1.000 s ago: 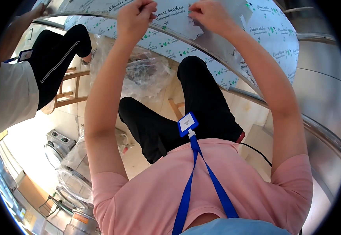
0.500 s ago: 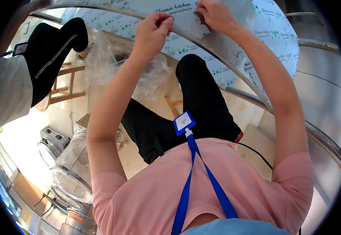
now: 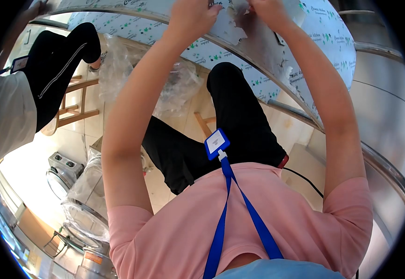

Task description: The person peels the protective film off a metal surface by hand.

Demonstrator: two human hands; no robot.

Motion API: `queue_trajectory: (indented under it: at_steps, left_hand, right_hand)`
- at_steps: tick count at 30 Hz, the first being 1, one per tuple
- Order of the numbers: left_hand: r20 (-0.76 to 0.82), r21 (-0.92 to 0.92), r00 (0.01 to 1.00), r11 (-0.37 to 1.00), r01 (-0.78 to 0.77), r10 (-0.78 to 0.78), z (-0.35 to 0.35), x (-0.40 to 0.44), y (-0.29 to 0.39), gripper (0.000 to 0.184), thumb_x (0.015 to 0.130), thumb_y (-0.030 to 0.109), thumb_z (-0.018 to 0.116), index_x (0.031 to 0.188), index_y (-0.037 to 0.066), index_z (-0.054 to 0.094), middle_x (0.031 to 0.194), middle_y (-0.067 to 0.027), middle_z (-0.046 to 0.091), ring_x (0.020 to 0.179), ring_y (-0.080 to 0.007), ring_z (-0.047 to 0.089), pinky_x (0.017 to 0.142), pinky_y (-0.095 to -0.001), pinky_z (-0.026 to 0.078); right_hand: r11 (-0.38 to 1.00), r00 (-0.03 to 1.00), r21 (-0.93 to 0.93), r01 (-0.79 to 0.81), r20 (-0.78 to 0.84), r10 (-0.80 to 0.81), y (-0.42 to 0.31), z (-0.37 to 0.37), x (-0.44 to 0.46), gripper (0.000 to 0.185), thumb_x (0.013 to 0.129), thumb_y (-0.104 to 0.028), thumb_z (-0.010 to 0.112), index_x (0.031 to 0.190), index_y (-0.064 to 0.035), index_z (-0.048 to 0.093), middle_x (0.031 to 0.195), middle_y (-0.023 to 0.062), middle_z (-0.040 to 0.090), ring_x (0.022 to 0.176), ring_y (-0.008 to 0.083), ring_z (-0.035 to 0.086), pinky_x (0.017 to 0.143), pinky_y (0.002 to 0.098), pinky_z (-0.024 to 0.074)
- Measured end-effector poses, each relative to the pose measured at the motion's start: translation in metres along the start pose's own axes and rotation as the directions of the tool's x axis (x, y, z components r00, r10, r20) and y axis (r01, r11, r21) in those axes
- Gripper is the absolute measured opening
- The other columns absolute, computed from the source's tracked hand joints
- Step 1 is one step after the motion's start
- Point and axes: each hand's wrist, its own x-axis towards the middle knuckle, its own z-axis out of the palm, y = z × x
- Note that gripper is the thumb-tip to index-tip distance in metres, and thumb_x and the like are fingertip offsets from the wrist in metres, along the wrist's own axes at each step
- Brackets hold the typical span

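A metal surface covered with printed white film spans the top of the view, its film torn and bare metal showing near my hands. My left hand is at the surface's front part, with thumb and fingers brought together; what they pinch, if anything, is hidden. My right hand is at the top edge of the view, fingers closed at a torn, curled piece of film. A small dark slot shows in the metal beside my right wrist.
Another person in dark trousers sits at the left, a hand at the same surface. Crumpled clear plastic and wooden stools stand below. Plastic-wrapped metal equipment is at the lower left. A metal rail curves at the right.
My left hand has risen and moved forward since half a second ago. My right hand has shifted slightly right, and more of the torn film and the dark slot now show.
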Motion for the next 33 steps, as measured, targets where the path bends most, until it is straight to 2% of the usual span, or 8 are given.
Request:
queue_trajectory:
  at_steps: [4, 7, 10, 14, 17, 20, 28, 33]
  left_hand:
    - [0.059, -0.029, 0.994, 0.995, -0.093, 0.094, 0.022, 0.028, -0.002, 0.024, 0.084, 0.012, 0.067, 0.103, -0.003, 0.066, 0.087, -0.0177, 0.068, 0.076, -0.0298, 0.067, 0.070, -0.0353, 0.052]
    - [0.223, -0.425, 0.971, 0.887, 0.180, -0.090, 0.025, 0.039, 0.005, 0.021, 0.085, 0.012, 0.067, 0.101, -0.003, 0.068, 0.079, -0.0119, 0.069, 0.066, -0.0196, 0.065, 0.063, -0.0304, 0.052]
    - [-0.024, -0.413, 1.000, 0.911, -0.003, -0.008, 0.020, 0.036, 0.000, 0.018, 0.086, 0.011, 0.067, 0.097, -0.003, 0.070, 0.074, -0.0080, 0.069, 0.061, -0.0118, 0.062, 0.058, -0.0265, 0.050]
    - [-0.098, -0.462, 0.972, 0.875, 0.147, -0.215, -0.001, 0.026, -0.012, 0.018, 0.090, 0.012, 0.063, 0.095, -0.004, 0.069, 0.073, -0.0086, 0.068, 0.064, -0.0124, 0.063, 0.061, -0.0265, 0.051]
    - [-0.102, -0.633, 0.936, 0.748, 0.201, -0.338, -0.001, 0.029, -0.045, 0.021, 0.094, 0.012, 0.059, 0.096, -0.006, 0.068, 0.073, -0.0069, 0.067, 0.065, -0.0132, 0.062, 0.063, -0.0265, 0.051]
    - [-0.070, -0.567, 0.937, 0.787, 0.245, -0.342, 0.003, 0.023, -0.063, 0.021, 0.095, 0.010, 0.056, 0.100, -0.008, 0.066, 0.077, -0.0060, 0.066, 0.067, -0.0132, 0.060, 0.065, -0.0263, 0.051]
    - [-0.135, -0.581, 0.953, 0.801, 0.146, -0.272, 0.014, 0.020, -0.066, 0.022, 0.096, 0.005, 0.053, 0.112, -0.007, 0.064, 0.087, -0.0090, 0.068, 0.077, -0.0134, 0.063, 0.072, -0.0263, 0.052]
    - [-0.129, -0.552, 0.959, 0.821, 0.143, -0.253, 0.014, 0.021, -0.062, 0.023, 0.095, 0.005, 0.054, 0.113, -0.006, 0.064, 0.090, -0.0104, 0.069, 0.078, -0.0140, 0.064, 0.073, -0.0263, 0.053]
  right_hand:
    - [0.999, 0.999, -0.042, 0.008, 0.033, -0.006, -0.015, -0.022, -0.001, 0.017, 0.089, -0.012, 0.062, 0.093, 0.0039, 0.068, 0.074, 0.0066, 0.065, 0.067, 0.0151, 0.063, 0.062, 0.0290, 0.0513]
    - [0.921, 0.982, 0.387, -0.050, 0.185, -0.025, -0.023, -0.014, -0.002, 0.017, 0.089, -0.009, 0.061, 0.096, 0.0054, 0.066, 0.081, 0.0086, 0.067, 0.071, 0.0154, 0.063, 0.066, 0.0262, 0.0529]
    - [0.758, 0.959, 0.630, -0.168, 0.282, -0.022, -0.041, -0.011, -0.002, 0.017, 0.090, -0.007, 0.061, 0.099, 0.0067, 0.065, 0.088, 0.0099, 0.067, 0.074, 0.0159, 0.064, 0.070, 0.0248, 0.0540]
    - [0.979, 0.936, 0.197, -0.049, 0.350, -0.024, -0.036, -0.006, 0.009, 0.018, 0.084, -0.013, 0.065, 0.085, 0.0043, 0.070, 0.078, 0.0127, 0.069, 0.075, 0.0206, 0.068, 0.069, 0.0322, 0.0550]
    - [0.921, 0.965, -0.389, 0.009, 0.244, 0.093, -0.047, -0.001, -0.003, 0.021, 0.077, -0.018, 0.069, 0.078, 0.0022, 0.071, 0.074, 0.0171, 0.069, 0.071, 0.0276, 0.068, 0.068, 0.0372, 0.0547]
    - [0.858, 0.984, -0.496, 0.134, 0.169, -0.056, -0.016, 0.021, 0.012, 0.021, 0.075, -0.021, 0.069, 0.077, -0.0001, 0.072, 0.076, 0.0206, 0.069, 0.071, 0.0337, 0.068, 0.068, 0.0406, 0.0544]
    - [0.827, 0.942, -0.551, 0.112, 0.325, 0.089, -0.027, 0.027, 0.034, 0.016, 0.073, -0.016, 0.065, 0.069, -0.0015, 0.071, 0.071, 0.0186, 0.068, 0.063, 0.0311, 0.066, 0.059, 0.0412, 0.0519]
    - [0.917, 0.922, -0.397, 0.018, 0.362, 0.139, -0.038, 0.016, 0.037, 0.015, 0.072, -0.013, 0.063, 0.064, -0.0020, 0.070, 0.068, 0.0170, 0.068, 0.058, 0.0291, 0.065, 0.052, 0.0413, 0.0501]
